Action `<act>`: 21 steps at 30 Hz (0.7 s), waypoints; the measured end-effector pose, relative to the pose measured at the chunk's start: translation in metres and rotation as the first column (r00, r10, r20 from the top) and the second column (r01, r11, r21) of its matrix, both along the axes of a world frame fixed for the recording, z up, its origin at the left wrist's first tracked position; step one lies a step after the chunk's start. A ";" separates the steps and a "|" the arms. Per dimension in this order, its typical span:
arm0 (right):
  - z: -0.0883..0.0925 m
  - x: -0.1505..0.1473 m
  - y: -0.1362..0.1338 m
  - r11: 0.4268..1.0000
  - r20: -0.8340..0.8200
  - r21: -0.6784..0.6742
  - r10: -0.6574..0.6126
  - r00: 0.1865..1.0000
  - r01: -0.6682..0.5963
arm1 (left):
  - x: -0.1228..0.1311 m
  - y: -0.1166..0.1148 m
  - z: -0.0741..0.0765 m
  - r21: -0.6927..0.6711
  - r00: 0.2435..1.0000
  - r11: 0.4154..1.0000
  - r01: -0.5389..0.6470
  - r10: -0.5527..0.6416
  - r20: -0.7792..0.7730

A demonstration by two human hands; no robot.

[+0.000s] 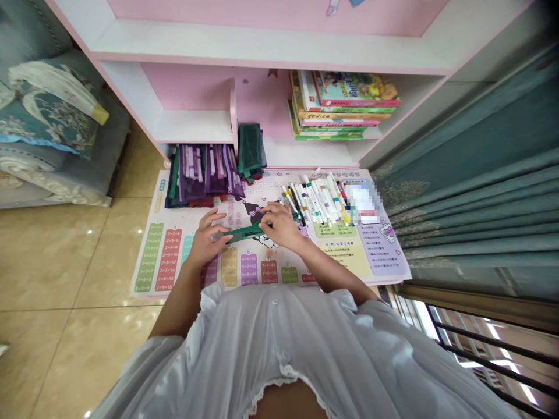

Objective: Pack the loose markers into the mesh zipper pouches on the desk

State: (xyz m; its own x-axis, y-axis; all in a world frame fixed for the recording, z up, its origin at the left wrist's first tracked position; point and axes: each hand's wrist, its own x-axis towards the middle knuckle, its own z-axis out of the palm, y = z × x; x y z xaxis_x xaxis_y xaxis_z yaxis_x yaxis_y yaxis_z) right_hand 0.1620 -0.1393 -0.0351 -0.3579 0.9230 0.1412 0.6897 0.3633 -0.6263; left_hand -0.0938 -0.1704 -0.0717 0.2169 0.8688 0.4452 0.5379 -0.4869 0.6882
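One green mesh pouch [245, 233] is held near the middle of the surface [395, 265], its left end pinched by the left hand's [208, 237] thumb and finger, the right hand [280, 227] gripping further right. White markers [321, 201] lie toward the back-right corner; purple mesh pouches [216, 185] are heaped toward the back-left.
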 end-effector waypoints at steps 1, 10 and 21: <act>0.000 0.000 0.000 1.000 0.001 -0.003 -0.002 1.000 0.002 | 0.000 0.000 0.000 -0.001 1.000 1.000 0.000 0.000 0.001; -0.004 0.002 0.000 0.999 -0.017 0.024 -0.026 1.000 0.026 | -0.001 0.000 0.000 0.003 1.000 1.000 0.001 -0.001 -0.009; -0.002 0.005 0.000 1.000 -0.007 -0.003 -0.029 1.000 0.029 | 0.000 -0.001 0.001 -0.018 1.000 1.000 -0.007 0.006 -0.015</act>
